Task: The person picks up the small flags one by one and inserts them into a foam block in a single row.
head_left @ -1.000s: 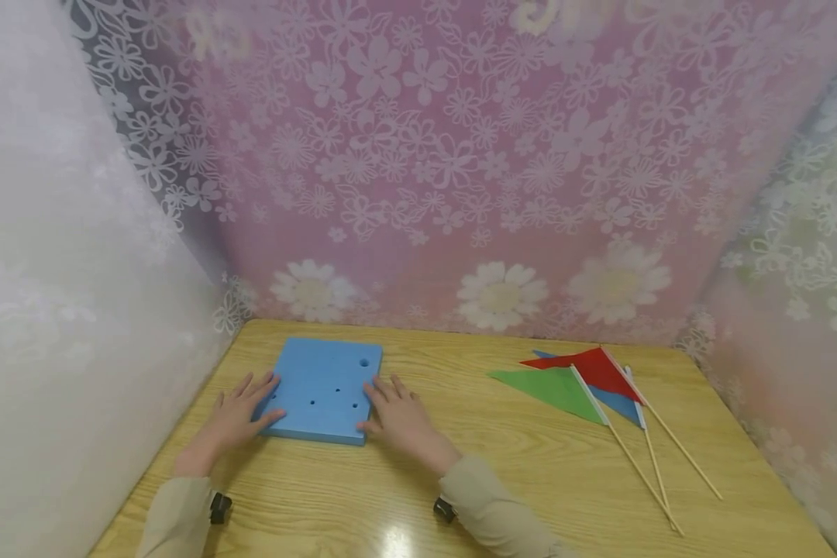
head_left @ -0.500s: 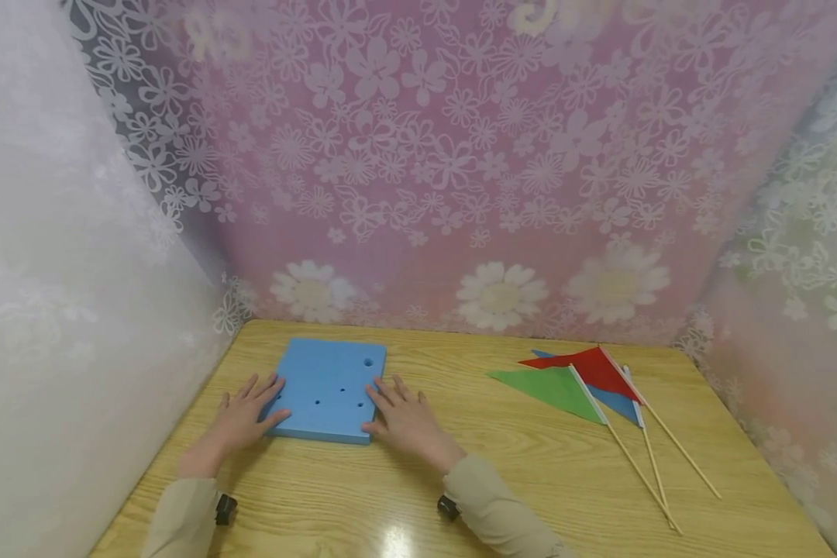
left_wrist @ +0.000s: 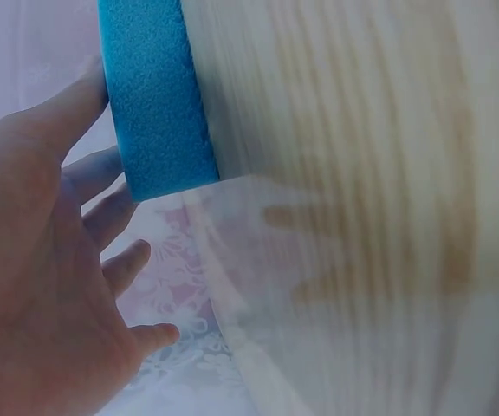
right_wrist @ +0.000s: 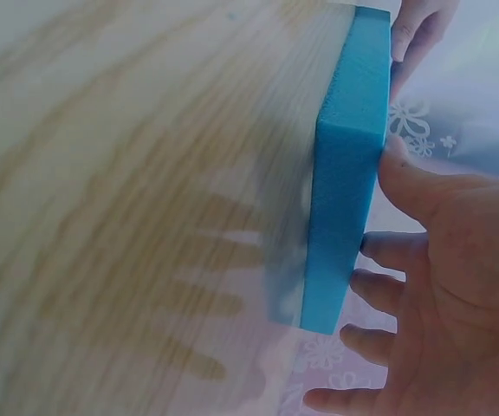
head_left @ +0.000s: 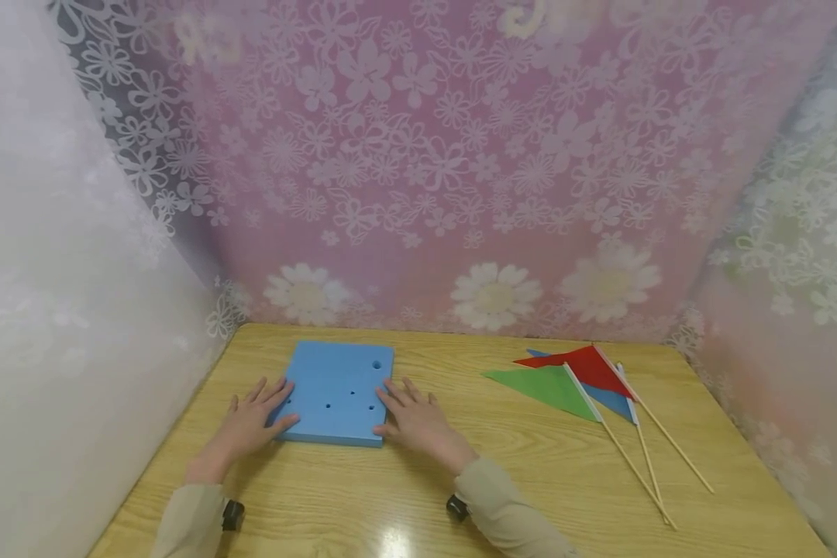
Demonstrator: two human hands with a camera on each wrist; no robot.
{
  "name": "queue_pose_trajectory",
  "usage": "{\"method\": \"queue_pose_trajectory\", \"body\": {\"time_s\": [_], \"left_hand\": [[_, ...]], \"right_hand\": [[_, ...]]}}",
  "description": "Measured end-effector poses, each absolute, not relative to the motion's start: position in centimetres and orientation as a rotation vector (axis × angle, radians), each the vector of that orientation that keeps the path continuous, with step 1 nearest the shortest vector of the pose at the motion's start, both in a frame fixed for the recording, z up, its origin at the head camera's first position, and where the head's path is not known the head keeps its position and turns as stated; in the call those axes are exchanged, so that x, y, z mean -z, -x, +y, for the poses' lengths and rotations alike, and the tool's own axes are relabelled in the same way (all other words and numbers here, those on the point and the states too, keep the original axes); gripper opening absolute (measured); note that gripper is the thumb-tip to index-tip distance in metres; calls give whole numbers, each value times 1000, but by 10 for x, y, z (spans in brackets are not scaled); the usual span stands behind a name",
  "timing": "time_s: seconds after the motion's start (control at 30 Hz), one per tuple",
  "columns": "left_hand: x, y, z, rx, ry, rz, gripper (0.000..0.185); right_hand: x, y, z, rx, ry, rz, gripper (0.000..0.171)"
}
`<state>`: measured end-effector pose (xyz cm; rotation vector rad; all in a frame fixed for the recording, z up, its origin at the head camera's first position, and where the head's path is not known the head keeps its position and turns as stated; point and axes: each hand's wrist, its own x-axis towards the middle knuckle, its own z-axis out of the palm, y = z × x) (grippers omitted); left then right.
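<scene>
A blue foam board [head_left: 338, 368] with several small holes lies flat on the left part of the table. My left hand [head_left: 251, 422] touches its left edge, fingers spread, some tips over the top face. On the opposite edge rests my right hand [head_left: 418, 422], fingers also spread out. In the left wrist view, the thumb and fingers of the left hand [left_wrist: 50, 251] meet the corner of the foam board [left_wrist: 158, 104]. The right wrist view has the right hand [right_wrist: 440, 277] along the thick side of the board [right_wrist: 340, 208], fingers fairly straight.
On the right side of the wooden table [head_left: 502, 496] lie a green flag [head_left: 547, 387], a red flag [head_left: 593, 368] and a blue flag [head_left: 614, 401], overlapping, their sticks pointing toward the front right. A flowered pink cloth [head_left: 418, 194] hangs behind the table.
The foam board has slid a little to the right, with both hands moving along on its edges. The flags keep their arrangement; the head view has shifted slightly.
</scene>
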<state>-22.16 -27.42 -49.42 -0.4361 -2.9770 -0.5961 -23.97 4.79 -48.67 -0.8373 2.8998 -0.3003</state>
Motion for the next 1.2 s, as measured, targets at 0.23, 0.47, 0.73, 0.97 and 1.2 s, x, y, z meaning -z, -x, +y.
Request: {"method": "queue_pose_trajectory", "body": {"time_s": [0.23,0.47,0.73,0.97,1.2], "left_hand": [[496,221,-266,585,473,-2971,70],[499,221,-256,599,531,-2940,69],[499,222,-246,615,559,-2936,68],[496,223,-235,610,593,-2947,68],[499,226,-223,612,638,-2944,69]], "right_hand": [[487,238,62,338,845,2886,74],[487,237,77,367,852,2884,73],[483,237,93,405,869,2878,72],[486,238,107,430,862,2871,72],[485,237,122,422,841,2870,70]]}}
